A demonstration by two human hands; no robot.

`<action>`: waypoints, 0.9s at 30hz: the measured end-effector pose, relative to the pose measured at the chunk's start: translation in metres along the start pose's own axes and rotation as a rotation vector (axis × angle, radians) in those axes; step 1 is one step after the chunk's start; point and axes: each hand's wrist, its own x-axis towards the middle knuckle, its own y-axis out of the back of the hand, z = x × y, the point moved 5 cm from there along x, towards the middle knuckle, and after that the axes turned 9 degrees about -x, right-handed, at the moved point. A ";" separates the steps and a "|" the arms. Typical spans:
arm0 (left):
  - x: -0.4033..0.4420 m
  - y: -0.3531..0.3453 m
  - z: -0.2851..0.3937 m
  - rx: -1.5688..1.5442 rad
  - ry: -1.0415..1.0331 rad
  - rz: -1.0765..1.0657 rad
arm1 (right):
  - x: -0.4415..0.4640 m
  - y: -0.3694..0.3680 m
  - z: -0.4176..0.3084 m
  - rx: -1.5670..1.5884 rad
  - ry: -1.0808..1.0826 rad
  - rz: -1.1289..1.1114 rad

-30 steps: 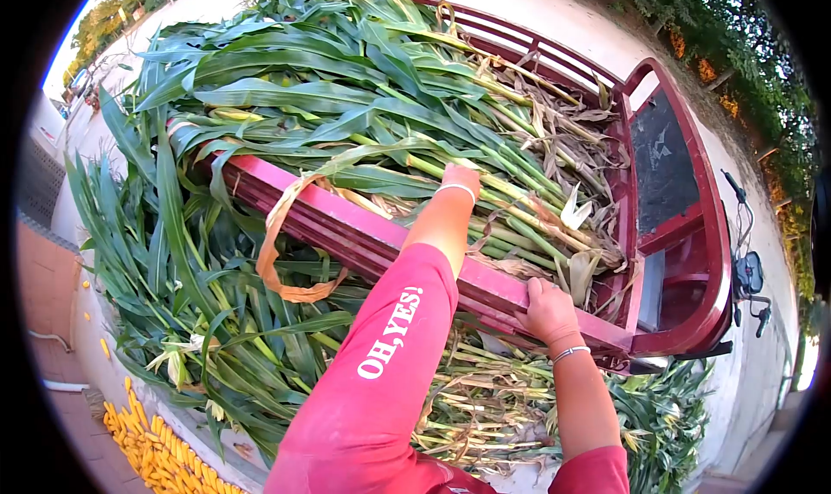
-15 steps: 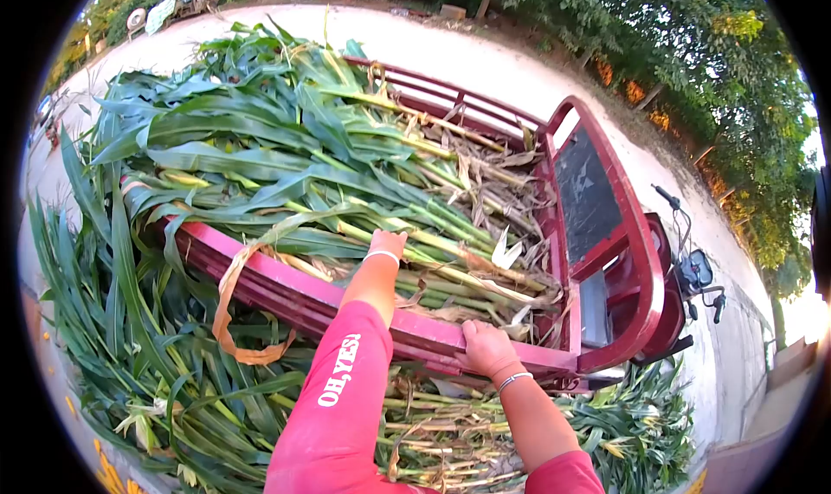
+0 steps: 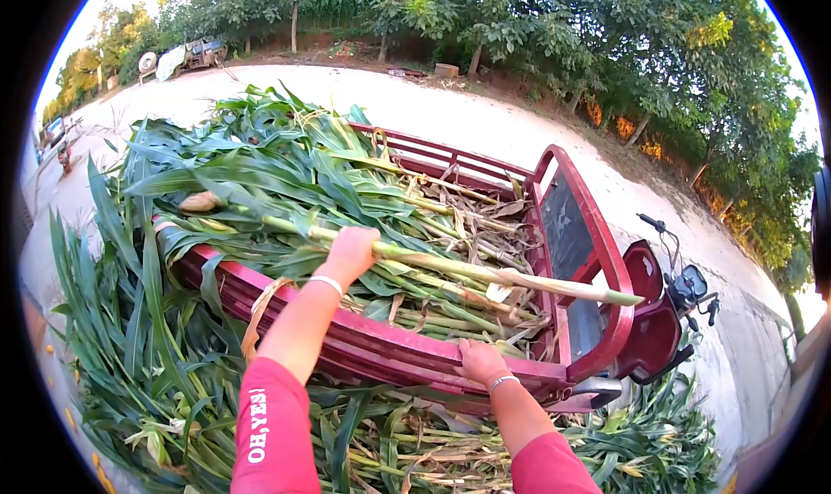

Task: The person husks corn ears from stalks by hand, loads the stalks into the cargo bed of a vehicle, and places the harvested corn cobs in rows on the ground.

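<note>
My left hand point(image 3: 353, 251) is closed around a thick corn stalk point(image 3: 472, 271), lifted above the load. Its cut pale end reaches right, past the front frame of the cart, and its leafy end trails left. Curled over the top of the red side rail point(image 3: 372, 329), my right hand point(image 3: 481, 361) grips it near the front corner. A heap of corn stalks point(image 3: 286, 169) with long green leaves fills the cargo bed, butts to the right. An ear of corn in its husk point(image 3: 201, 202) shows at the left of the heap.
The red cargo tricycle has an upright front frame point(image 3: 616, 269) and handlebars point(image 3: 688, 286) at the right. More cut stalks point(image 3: 415, 446) lie on the ground on my side. Pale pavement point(image 3: 338, 87) and trees point(image 3: 554, 44) are beyond.
My left hand has risen and moved left, lifting a corn stalk off the heap. My right hand stays on the rail. The camera view has tilted up.
</note>
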 end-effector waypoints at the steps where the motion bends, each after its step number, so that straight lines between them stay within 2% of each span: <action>1: -0.002 0.024 0.010 -0.024 0.010 -0.008 | 0.003 -0.005 0.003 0.019 0.008 0.025; 4: -0.034 0.074 0.054 -0.074 -0.046 0.038 | 0.002 0.006 -0.004 0.030 -0.002 0.006; 7: -0.078 0.082 0.135 -0.148 -0.118 0.057 | -0.006 0.005 -0.004 0.013 -0.043 -0.008; 8: -0.096 0.089 0.173 -0.128 -0.162 0.040 | -0.012 0.011 -0.010 -0.001 0.028 0.128; 10: -0.130 0.084 0.237 -0.192 -0.179 -0.067 | -0.010 -0.001 -0.009 0.102 -0.136 0.012; 11: -0.145 0.085 0.262 -0.278 -0.223 -0.036 | -0.016 0.001 -0.019 -0.029 -0.213 0.082; 12: -0.161 0.082 0.281 -0.236 -0.246 -0.027 | -0.026 0.005 -0.031 -0.161 -0.296 0.152; 13: -0.175 0.074 0.294 -0.235 -0.219 -0.057 | -0.039 0.008 -0.054 -0.360 -0.258 0.235; 14: -0.189 0.067 0.303 -0.235 -0.195 -0.096 | -0.062 0.011 -0.076 -0.354 -0.265 0.238; 15: -0.202 0.073 0.318 -0.314 -0.318 -0.003 | -0.089 0.016 -0.104 -0.198 -0.158 0.310; 16: -0.214 0.079 0.336 -0.217 -0.221 -0.081 | -0.119 0.022 -0.137 -0.041 -0.049 0.384; 18: -0.231 0.101 0.382 -0.249 -0.270 -0.122 | -0.205 0.045 -0.199 0.354 0.292 0.505; 20: -0.252 0.104 0.428 -0.250 -0.268 -0.294 | -0.287 0.085 -0.239 0.540 0.552 0.582; 22: -0.280 0.093 0.473 -0.264 -0.315 -0.418 | -0.329 0.119 -0.246 0.426 0.527 0.565; 23: -0.297 0.085 0.493 -0.315 -0.354 -0.353 | -0.350 0.143 -0.244 0.296 0.413 0.690; 24: -0.316 0.072 0.512 -0.389 -0.383 -0.404 | -0.346 0.136 -0.238 0.152 0.319 0.694; 26: -0.347 0.065 0.556 -0.435 -0.442 -0.540 | -0.358 0.150 -0.224 0.022 0.114 0.573; 27: -0.359 0.063 0.575 -0.436 -0.443 -0.538 | -0.367 0.150 -0.225 0.020 0.114 0.572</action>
